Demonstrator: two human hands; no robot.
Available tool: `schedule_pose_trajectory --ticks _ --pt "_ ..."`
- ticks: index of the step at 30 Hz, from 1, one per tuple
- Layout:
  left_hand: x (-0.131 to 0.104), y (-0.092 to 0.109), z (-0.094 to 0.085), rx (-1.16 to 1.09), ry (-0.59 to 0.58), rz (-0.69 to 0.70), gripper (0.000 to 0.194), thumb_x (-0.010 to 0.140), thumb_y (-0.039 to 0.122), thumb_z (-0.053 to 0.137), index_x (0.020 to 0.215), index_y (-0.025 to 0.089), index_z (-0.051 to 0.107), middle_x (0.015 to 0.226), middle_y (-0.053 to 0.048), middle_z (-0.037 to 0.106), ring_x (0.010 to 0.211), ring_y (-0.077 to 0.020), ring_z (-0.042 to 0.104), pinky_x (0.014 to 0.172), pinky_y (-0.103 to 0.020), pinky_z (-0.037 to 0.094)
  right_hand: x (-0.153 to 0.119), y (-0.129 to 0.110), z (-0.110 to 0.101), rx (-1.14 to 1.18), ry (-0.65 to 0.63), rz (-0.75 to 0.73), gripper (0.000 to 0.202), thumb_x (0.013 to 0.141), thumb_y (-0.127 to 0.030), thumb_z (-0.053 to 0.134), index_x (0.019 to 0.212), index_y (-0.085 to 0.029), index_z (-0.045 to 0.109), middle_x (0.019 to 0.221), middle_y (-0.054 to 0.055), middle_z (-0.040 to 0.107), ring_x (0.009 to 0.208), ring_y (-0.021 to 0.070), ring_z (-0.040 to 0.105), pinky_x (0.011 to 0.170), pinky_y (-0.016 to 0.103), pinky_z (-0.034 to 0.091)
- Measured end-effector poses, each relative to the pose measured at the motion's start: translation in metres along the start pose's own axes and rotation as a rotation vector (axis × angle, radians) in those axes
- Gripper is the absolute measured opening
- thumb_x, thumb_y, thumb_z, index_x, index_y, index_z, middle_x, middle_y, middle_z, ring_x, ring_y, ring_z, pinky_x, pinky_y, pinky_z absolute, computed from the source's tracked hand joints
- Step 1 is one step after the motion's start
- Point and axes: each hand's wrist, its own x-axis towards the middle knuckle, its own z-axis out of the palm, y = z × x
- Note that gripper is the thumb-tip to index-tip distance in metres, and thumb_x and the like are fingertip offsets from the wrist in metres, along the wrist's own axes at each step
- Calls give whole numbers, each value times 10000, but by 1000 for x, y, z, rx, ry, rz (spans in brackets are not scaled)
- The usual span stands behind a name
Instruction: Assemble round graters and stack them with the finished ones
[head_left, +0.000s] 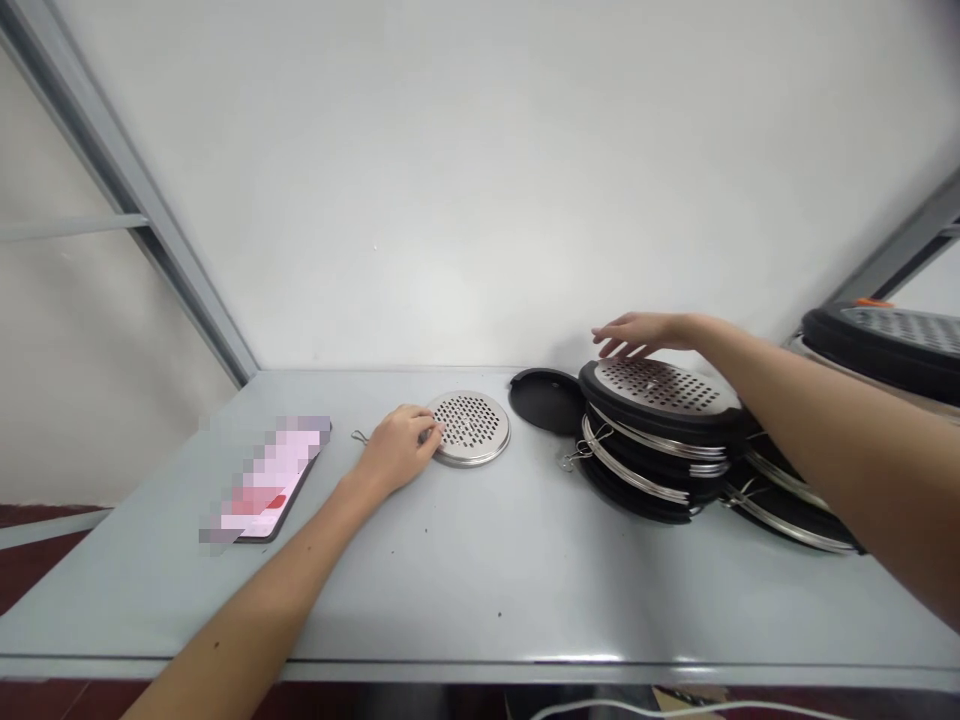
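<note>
Perforated disc (470, 428): L hand (397, 447) on edge; R hand (637, 333) flat over stack (660, 440).

On the desk (465, 570), a phone (266, 485) lies at the left. Right of it the left hand (397, 450) touches a perforated disc (471, 427). A lid (546, 400) lies between that disc and a stack of pans (660, 440) at the right. The right hand (637, 333) hovers above the stack's far edge.

silver perforated disc (470, 427), black pan (545, 399), grey table (480, 570)
</note>
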Motion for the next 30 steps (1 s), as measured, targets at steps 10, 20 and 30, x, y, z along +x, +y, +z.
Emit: schedule_pose_trajectory --ticks 10,20,30 --pt "0 0 -2 -33 -27 -8 310 926 352 434 832 222 699 1078 -50 679 1038 -234 595 920 -393 487 -66 -66 14 -310 -231 -269 623 706 -734 579 1060 -235 700 1091 101 701 1047 345 624 916 486 479" --pt "3 -5 3 -38 -6 13 311 915 360 436 804 225 694 1043 -47 685 1005 -228 603 925 -390 482 -84 -48 10 -335 -97 -334 425 745 -538 612 1032 -232 686 1046 94 702 949 305 649 826 434 504" --pt "3 -6 2 -32 -12 19 312 911 377 437 785 230 681 1041 -41 681 987 -225 603 914 -383 486 -90 -40 15 -334 -70 -317 506 786 -582 576 1149 -236 643 1155 107 665 1018 321 631 893 453 479"
